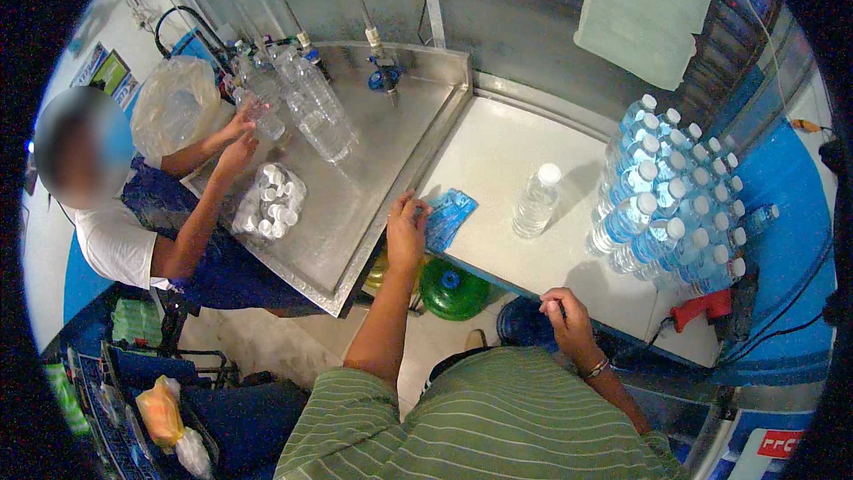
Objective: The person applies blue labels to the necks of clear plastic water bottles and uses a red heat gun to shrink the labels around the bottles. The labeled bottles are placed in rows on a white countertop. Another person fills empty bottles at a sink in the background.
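Observation:
My left hand (406,230) rests at the seam between the steel counter and the white counter, its fingertips by a stack of blue printed labels (450,220); whether it grips one cannot be told. My right hand (566,320) hangs by the front edge of the white counter, fingers curled, with nothing visible in it. Between them, farther back, a clear capped bottle (537,201) without a label stands upright. A tight group of labelled, white-capped water bottles (673,193) stands at the right.
A co-worker at left handles a small plastic bottle (266,121) beside several unlabelled bottles (313,103) on the steel counter (373,167). A bag of white caps (270,203) lies there. A red heat gun (703,310) lies at the right; a green water jug (453,290) stands below.

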{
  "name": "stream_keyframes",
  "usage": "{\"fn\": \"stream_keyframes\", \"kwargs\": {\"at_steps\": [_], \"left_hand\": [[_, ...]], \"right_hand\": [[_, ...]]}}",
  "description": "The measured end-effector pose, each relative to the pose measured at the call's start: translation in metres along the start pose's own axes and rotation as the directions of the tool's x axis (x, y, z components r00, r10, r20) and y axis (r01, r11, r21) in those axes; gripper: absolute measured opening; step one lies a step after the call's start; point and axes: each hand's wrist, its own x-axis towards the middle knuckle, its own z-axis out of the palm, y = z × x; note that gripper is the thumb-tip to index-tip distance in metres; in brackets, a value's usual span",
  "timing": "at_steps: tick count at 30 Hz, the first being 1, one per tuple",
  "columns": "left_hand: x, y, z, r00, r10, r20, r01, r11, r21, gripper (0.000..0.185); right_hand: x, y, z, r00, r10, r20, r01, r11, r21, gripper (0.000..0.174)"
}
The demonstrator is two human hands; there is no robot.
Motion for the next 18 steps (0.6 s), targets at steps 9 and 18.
{"fn": "stream_keyframes", "kwargs": {"at_steps": [9, 18], "left_hand": [[0.018, 0.035, -0.002, 0.984, -0.158, -0.08, 0.106, 0.887, -0.448, 0.007], [0.009, 0.117, -0.058, 0.79, 0.599, 0.129, -0.504, 0.756, -0.417, 0.016]], "right_hand": [[0.019, -0.006, 0.01, 0.992, 0.023, 0.126, -0.026, 0.999, 0.018, 0.021], [0.078, -0.038, 0.016, 0.996, 0.089, 0.002, -0.079, 0.872, 0.483, 0.031]]}}
